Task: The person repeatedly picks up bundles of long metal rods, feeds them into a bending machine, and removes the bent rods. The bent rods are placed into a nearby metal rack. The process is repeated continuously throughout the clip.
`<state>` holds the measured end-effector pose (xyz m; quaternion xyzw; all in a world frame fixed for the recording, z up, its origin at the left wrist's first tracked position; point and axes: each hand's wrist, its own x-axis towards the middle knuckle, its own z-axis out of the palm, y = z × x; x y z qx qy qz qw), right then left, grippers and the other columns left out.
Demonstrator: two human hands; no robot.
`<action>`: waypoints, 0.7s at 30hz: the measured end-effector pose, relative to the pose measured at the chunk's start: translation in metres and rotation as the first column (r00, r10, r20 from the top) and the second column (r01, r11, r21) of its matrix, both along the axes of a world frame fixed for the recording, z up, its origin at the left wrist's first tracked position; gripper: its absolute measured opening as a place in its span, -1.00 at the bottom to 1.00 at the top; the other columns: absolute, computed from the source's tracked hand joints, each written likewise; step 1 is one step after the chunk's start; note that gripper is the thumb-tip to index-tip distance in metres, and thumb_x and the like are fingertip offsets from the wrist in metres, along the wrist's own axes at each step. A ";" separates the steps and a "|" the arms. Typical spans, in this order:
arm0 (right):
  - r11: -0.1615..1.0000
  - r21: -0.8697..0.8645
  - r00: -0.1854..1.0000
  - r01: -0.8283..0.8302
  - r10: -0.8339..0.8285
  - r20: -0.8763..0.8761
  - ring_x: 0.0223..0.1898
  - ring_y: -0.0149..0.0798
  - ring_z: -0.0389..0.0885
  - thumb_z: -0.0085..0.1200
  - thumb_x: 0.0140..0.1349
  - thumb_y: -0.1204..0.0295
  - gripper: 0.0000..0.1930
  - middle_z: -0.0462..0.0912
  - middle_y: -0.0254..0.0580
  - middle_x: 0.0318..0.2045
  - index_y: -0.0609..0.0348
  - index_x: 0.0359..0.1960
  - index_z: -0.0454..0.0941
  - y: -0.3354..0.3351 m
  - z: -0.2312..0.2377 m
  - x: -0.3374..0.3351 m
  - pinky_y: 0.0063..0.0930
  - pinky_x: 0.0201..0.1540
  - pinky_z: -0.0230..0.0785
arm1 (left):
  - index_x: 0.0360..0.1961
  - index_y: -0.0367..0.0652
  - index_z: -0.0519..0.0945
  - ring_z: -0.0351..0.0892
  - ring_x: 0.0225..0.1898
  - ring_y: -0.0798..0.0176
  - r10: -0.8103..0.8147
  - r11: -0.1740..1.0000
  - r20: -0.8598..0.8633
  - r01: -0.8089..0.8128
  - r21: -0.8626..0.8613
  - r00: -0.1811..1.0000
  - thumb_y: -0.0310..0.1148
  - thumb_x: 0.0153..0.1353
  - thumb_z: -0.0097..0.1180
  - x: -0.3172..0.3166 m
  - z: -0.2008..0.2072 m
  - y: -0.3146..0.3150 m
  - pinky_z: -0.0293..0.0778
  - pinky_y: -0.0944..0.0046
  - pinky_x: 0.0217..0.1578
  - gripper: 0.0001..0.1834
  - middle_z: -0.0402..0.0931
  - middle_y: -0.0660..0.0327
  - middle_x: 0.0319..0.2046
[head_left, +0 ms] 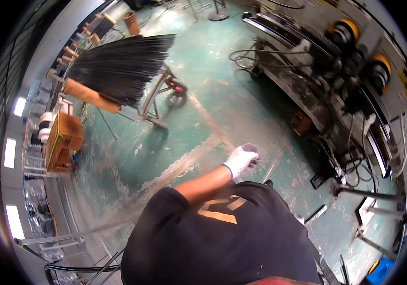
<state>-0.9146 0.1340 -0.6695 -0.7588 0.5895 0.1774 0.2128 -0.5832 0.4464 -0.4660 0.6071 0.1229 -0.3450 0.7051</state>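
Observation:
My left hand (244, 160) wears a white knit glove with grey on the fingers and is held in front of my body above the floor. Its fingers are curled in, and nothing shows in them. My bare left forearm (208, 184) crosses in front of my dark shirt (213, 237). The hand touches no other thing. My right hand does not show; a small pale patch at the right side of my body is too little to make out.
On the left, a wheeled rack (149, 97) carries a bundle of long black strips (122, 64). An orange-brown cabinet (65, 137) stands nearer. Along the right runs a machine bench (303, 95) with hoses and cables. Worn green floor (184, 137) lies between. A blue container (381, 270) sits lower right.

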 end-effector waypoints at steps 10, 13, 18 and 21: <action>0.498 -0.291 0.193 -0.817 0.711 0.676 0.14 0.01 0.67 0.32 0.21 0.27 -0.37 0.67 0.15 0.09 0.13 0.31 0.46 0.280 0.290 0.526 -0.22 0.19 0.50 | 0.10 -0.32 0.52 0.73 -0.16 0.03 0.565 0.824 0.175 -0.561 -0.073 0.807 -0.50 0.30 0.12 0.085 0.054 0.268 0.66 0.09 -0.09 -0.65 0.69 -0.04 -0.10; 0.234 -0.365 -0.069 -0.901 0.755 0.652 0.25 0.08 0.58 0.44 0.15 0.13 -0.17 0.58 0.21 0.21 0.32 0.35 0.36 0.389 0.342 0.604 -0.18 0.30 0.43 | 0.12 -0.37 0.48 0.72 -0.16 0.01 0.658 0.753 0.115 -0.651 -0.090 0.745 -0.50 0.28 0.08 0.089 0.044 0.291 0.66 0.07 -0.07 -0.62 0.68 -0.07 -0.09; -0.137 -0.570 -0.413 -0.810 0.823 0.390 0.15 0.20 0.58 0.43 -0.01 -0.22 0.07 0.56 0.34 0.11 0.48 0.28 0.31 0.540 0.371 0.708 -0.06 0.23 0.43 | 0.08 -0.35 0.47 0.72 -0.22 0.01 0.748 0.652 -0.092 -0.753 -0.090 0.658 -0.52 0.30 0.05 0.108 0.019 0.303 0.67 0.06 -0.09 -0.67 0.68 -0.08 -0.14; -0.163 -0.545 -0.345 -0.822 0.905 0.251 0.16 0.16 0.57 0.34 -0.03 -0.37 0.18 0.56 0.31 0.12 0.59 0.25 0.30 0.610 0.351 0.759 -0.09 0.23 0.41 | 0.07 -0.34 0.49 0.73 -0.23 0.03 0.792 0.608 -0.080 -0.794 0.016 0.605 -0.53 0.31 0.05 0.144 0.049 0.314 0.67 0.07 -0.09 -0.69 0.68 -0.07 -0.15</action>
